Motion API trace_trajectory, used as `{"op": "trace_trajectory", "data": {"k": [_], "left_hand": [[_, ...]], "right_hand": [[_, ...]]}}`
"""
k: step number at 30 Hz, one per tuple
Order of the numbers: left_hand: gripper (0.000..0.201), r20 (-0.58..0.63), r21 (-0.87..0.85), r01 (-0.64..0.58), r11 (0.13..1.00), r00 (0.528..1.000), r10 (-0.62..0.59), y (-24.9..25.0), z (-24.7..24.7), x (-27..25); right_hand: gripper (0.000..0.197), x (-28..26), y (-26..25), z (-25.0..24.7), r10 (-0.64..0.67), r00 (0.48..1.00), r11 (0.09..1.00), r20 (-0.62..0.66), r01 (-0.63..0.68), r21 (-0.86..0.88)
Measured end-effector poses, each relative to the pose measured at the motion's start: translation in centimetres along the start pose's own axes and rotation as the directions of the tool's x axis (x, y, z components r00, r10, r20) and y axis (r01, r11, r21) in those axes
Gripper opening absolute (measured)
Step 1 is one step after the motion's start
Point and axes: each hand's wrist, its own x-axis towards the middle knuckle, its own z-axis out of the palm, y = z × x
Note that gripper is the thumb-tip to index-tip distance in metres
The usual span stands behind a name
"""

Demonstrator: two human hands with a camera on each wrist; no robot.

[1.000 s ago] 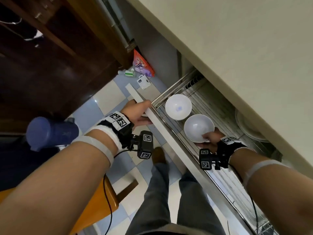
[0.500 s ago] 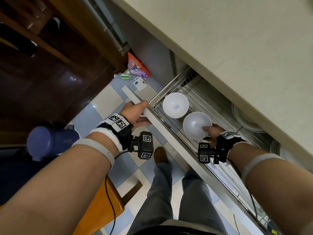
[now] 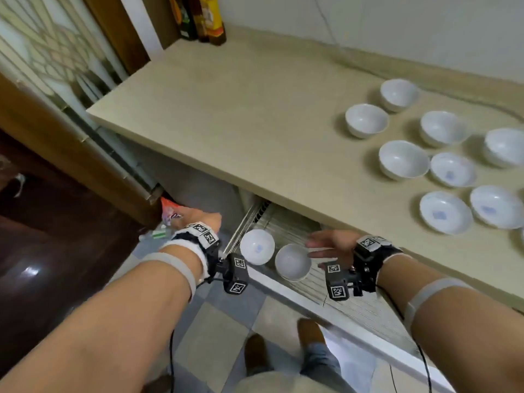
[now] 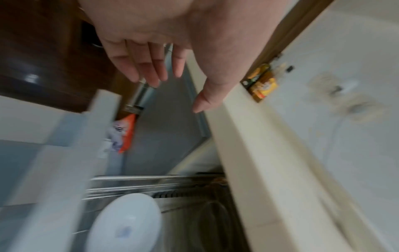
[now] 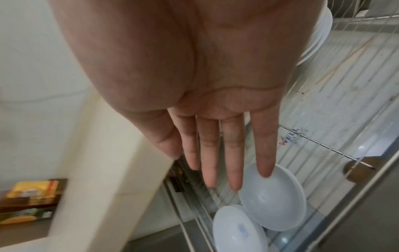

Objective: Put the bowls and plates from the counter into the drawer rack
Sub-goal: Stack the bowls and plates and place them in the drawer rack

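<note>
Two white bowls stand in the wire drawer rack (image 3: 354,304): a plain one (image 3: 292,262) (image 5: 273,197) and, to its left, one with a blue mark (image 3: 257,246) (image 5: 237,230) (image 4: 125,226). My right hand (image 3: 330,245) (image 5: 215,162) hovers just above and right of the plain bowl, fingers straight, holding nothing. My left hand (image 3: 205,219) (image 4: 155,75) is raised left of the rack, fingers loose and empty. Several white bowls (image 3: 404,160) sit on the beige counter (image 3: 241,109) at the right.
Bottles (image 3: 198,18) stand at the counter's back left corner. The counter's edge overhangs the open drawer, whose white front panel (image 3: 295,293) juts out over the tiled floor. A plate stack (image 5: 317,34) sits deeper in the rack. An orange packet (image 3: 168,211) lies on the floor.
My right hand has let go of the plain bowl and lifted away. My left hand has come off the drawer front and risen. The head view has tilted up onto the counter.
</note>
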Motion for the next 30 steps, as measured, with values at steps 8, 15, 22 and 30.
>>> {"op": "trace_trajectory", "data": {"k": [8,15,22,30], "left_hand": [[0.012,0.535,-0.211,-0.328,0.921,0.750,0.390,11.8,3.8,-5.5],[0.005,0.726,-0.224,-0.302,0.927,0.583,0.365,17.5,9.8,-10.1],[0.055,0.684,-0.318,-0.179,0.931,0.636,0.356,23.6,15.2,-9.7],[0.046,0.608,-0.388,-0.229,0.893,0.665,0.435,29.0,20.4,-6.1]], "right_hand": [[0.025,-8.9,-2.2,-4.2,-0.228,0.943,0.932,-0.243,0.284,0.224],[0.021,-11.0,-3.6,-11.2,-0.232,0.840,0.822,-0.490,0.439,0.362],[0.023,-6.7,-9.2,-14.9,-0.152,0.867,0.874,-0.474,0.341,0.345],[0.028,-2.6,-11.4,-17.4,-0.168,0.771,0.971,-0.614,0.237,0.032]]}}
